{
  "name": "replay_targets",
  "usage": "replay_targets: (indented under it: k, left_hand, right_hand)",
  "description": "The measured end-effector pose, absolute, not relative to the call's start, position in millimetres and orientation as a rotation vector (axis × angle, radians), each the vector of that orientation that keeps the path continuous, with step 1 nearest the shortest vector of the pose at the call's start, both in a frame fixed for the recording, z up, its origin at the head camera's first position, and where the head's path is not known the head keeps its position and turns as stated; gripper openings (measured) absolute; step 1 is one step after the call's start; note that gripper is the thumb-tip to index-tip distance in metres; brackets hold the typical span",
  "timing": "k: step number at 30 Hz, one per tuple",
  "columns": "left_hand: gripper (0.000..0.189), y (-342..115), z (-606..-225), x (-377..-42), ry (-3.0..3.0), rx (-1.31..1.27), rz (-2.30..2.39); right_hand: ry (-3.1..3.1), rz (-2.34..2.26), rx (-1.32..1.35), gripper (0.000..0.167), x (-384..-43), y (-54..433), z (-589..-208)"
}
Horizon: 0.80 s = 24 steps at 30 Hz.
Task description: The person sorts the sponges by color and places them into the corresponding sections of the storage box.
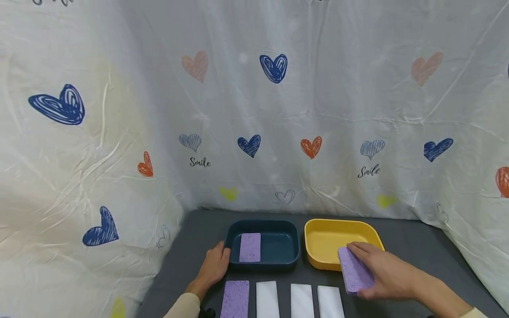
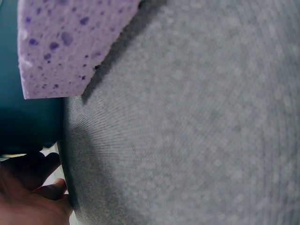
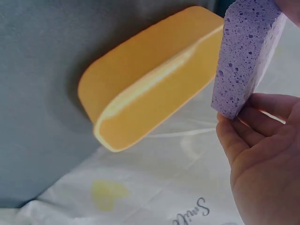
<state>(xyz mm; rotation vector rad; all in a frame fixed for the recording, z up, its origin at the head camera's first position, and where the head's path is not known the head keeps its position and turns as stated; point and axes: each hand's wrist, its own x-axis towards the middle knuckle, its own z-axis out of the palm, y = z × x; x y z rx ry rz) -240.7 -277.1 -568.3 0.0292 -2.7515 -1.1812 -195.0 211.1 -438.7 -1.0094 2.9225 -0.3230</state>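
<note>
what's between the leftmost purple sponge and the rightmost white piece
In the head view, two white pieces lie between the leftmost purple sponge and the rightmost white piece.

Purple sponge (image 1: 355,271), dark-speckled; teal tray (image 1: 279,245); yellow tray (image 1: 328,240); white curtain (image 1: 342,101), heart-printed.

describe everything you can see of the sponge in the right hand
The sponge is a purple rectangular block, flatter than it is wide, its porous-looking surface dotted with darker pits of mixed sizes. It looks whole and not squashed. The right hand holds it between thumb and fingers, tilted, by the near side of the yellow tray. It partly covers the tray in view; whether the two touch cannot be told.
</note>
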Motion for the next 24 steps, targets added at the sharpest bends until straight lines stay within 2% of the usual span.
replay_targets:
  k: [24]
  left_hand:
    - [0.030,-275.2,-569.4,-239.5,-2.737,0.049,-1.192]
  right_hand:
    - [2.846,-0.356,-1.012,0.109,-215.5,174.4,-419.2]
